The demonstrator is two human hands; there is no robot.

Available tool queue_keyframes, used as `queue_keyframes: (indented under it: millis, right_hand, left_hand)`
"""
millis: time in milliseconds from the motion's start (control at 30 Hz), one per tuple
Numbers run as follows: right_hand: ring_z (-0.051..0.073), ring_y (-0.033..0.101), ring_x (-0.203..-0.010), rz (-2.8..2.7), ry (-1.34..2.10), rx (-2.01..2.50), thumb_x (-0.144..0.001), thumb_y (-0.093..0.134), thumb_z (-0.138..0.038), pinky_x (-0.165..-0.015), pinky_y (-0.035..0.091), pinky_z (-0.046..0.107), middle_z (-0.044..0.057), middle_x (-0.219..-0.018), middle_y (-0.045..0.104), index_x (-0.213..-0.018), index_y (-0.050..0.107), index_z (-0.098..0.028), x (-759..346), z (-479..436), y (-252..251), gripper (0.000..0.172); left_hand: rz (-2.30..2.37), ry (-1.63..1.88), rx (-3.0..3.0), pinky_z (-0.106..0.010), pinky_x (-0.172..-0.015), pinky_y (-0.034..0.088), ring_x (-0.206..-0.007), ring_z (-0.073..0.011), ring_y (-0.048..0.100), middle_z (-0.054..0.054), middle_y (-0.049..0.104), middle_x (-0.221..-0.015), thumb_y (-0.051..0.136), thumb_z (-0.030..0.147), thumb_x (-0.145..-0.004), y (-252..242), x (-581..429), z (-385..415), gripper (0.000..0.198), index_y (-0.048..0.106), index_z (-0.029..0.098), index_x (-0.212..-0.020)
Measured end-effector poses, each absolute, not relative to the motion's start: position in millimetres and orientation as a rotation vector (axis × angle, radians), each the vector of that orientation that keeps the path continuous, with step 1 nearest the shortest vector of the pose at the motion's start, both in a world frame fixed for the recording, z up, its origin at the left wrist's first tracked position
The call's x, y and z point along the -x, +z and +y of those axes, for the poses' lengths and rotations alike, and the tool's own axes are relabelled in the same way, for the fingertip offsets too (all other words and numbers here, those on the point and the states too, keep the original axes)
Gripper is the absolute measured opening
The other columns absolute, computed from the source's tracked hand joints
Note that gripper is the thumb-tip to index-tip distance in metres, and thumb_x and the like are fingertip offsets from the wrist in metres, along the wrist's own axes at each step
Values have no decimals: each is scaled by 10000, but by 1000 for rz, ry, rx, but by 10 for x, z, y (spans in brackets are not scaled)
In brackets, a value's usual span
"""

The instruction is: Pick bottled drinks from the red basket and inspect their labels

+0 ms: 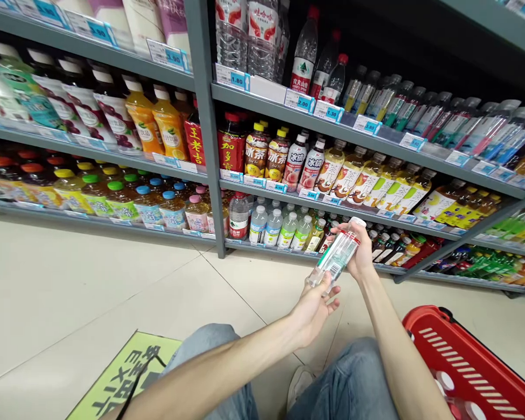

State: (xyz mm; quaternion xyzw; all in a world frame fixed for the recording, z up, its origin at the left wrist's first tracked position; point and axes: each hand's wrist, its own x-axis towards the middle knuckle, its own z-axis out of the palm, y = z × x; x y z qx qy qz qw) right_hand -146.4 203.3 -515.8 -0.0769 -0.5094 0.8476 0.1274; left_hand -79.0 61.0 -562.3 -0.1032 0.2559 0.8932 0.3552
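A clear plastic bottle (338,256) with a white cap and a red, white and green label is held tilted in front of the lower shelf. A barcode shows on its label. My right hand (364,252) grips it near the cap, the fingertips coming round its far side. At the bottle's base is my left hand (315,308), its thumb pressed along the side and the other fingers partly curled beneath. Both hands are closed on the same bottle, above the floor between my knees and the shelf.
A red shopping basket (476,361) with white-capped bottles in it stands at my right. Grey shelving (210,116) full of drink bottles runs across the front. A green exit sign (126,373) lies on the tiled floor (91,274) at my left.
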Motion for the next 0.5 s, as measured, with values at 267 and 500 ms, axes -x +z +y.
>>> queue_keyframes:
  millis: [267, 500]
  right_hand:
    - [188, 681, -560, -1394, 2447, 304, -699, 725, -460, -542, 574, 311, 32, -710, 717, -784, 676, -164, 1498, 2016, -5219, 311]
    - [185, 678, -557, -1388, 2451, 322, -705, 722, -460, -516, 561, 300, 26, -701, 712, -792, 664, -167, 1510, 2018, -5240, 311]
  left_hand:
    - [726, 2284, 289, -181, -577, 416, -708, -59, 591, 10, 591, -1024, 721, 287, -903, -5590, 835, 592, 329, 502, 245, -1145]
    - [738, 2284, 287, -172, -547, 392, -665, -51, 559, 11, 580, -992, 718, 289, -903, -5605, 846, 597, 326, 496, 231, -1135]
